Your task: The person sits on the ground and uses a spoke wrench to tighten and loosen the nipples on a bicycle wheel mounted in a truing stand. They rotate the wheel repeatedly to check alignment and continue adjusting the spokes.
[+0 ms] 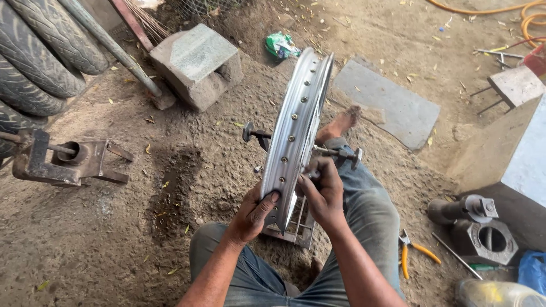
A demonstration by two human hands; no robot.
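Standing upright on a small metal stand on the dirt floor [114, 250]: silver spoked-type metal wheel rim [296, 131]. Left hand [253, 213] grasps rim's lower edge; right hand [324, 190] pinches something small at rim's side, unidentifiable. Yellow-handled pliers [412, 253] lie right of knee.

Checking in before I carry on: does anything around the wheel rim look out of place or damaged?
Nothing looks damaged. The rim stands upright, steadied by the left hand and right hand. Yellow-handled pliers lie loose on the dirt.
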